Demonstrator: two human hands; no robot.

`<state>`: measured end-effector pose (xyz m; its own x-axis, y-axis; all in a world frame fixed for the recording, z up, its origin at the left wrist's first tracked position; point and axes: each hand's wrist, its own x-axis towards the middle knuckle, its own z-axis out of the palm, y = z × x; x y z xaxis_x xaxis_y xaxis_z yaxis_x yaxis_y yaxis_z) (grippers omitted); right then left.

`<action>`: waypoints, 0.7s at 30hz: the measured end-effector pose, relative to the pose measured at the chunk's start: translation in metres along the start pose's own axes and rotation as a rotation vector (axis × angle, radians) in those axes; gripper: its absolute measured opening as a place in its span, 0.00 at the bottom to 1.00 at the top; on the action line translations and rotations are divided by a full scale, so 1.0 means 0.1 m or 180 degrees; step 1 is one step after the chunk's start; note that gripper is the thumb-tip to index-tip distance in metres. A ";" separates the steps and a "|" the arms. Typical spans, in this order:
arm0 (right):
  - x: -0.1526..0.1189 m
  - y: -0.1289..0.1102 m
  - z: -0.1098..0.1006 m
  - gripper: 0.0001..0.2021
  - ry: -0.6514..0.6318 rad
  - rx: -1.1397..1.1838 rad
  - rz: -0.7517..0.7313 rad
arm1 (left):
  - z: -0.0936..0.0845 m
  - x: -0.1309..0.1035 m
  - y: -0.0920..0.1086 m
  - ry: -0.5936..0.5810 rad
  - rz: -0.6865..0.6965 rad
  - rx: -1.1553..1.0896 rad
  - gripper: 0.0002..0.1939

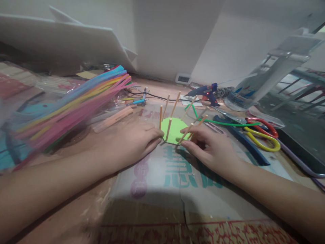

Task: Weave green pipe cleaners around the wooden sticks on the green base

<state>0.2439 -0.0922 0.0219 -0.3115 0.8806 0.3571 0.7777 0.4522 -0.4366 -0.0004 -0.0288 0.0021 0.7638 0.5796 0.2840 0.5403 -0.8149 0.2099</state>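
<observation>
A bright green disc [175, 127] lies in front of me, with several thin wooden sticks [168, 129] standing up around its rim, some leaning outward. My left hand [149, 135] pinches the disc's left edge with its fingertips. At the front right, my right hand [200, 139] has thumb and fingers closed around the base of a wooden stick [186, 133]. A thin dark strand [172, 143] runs along the disc's front edge between both hands; its ends are hidden by the fingers.
Colourful pipe cleaners [83, 108] lie in a bundle at left. Behind the disc are a blue glue gun [205, 93] with a red light and a small digital display [183, 79]. At right are a green pipe cleaner [228, 123], scissors [264, 139] and a clear plastic container [264, 78]. Printed sheeting [152, 203] covers the table.
</observation>
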 end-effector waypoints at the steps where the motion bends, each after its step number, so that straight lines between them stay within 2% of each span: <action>1: -0.01 0.00 -0.03 0.09 0.0089 0.0014 -0.0041 | 0.00 0.00 0.00 -0.0014 0.0040 0.0023 0.15; 7: -0.08 0.04 -0.25 0.05 0.0821 0.0339 -0.0119 | -0.04 -0.02 0.00 -0.0022 0.0143 0.0057 0.13; 9: -0.04 0.04 -0.32 0.05 0.0934 0.0459 0.0045 | -0.08 -0.02 -0.01 0.0171 0.0024 -0.0020 0.12; 12: 0.09 0.09 -0.42 0.08 0.1014 0.0775 0.0357 | -0.11 0.00 -0.04 0.0599 -0.0384 -0.0099 0.09; 14: 0.18 0.17 -0.45 0.10 0.0992 0.1015 0.0542 | -0.11 0.03 -0.07 0.0708 -0.0469 -0.0240 0.10; 17: 0.26 0.36 -0.37 0.09 0.1008 0.1272 0.0744 | -0.08 0.06 -0.11 0.0670 -0.0298 -0.0555 0.10; 21: 0.24 0.56 -0.13 0.05 0.0878 0.1432 0.0746 | -0.04 0.09 -0.11 0.0516 -0.0113 -0.0776 0.09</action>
<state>0.2868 -0.0474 0.0172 0.0421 0.9223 0.3843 0.4813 0.3184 -0.8167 -0.0006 -0.0148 0.0066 0.6689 0.6174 0.4141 0.4500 -0.7797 0.4355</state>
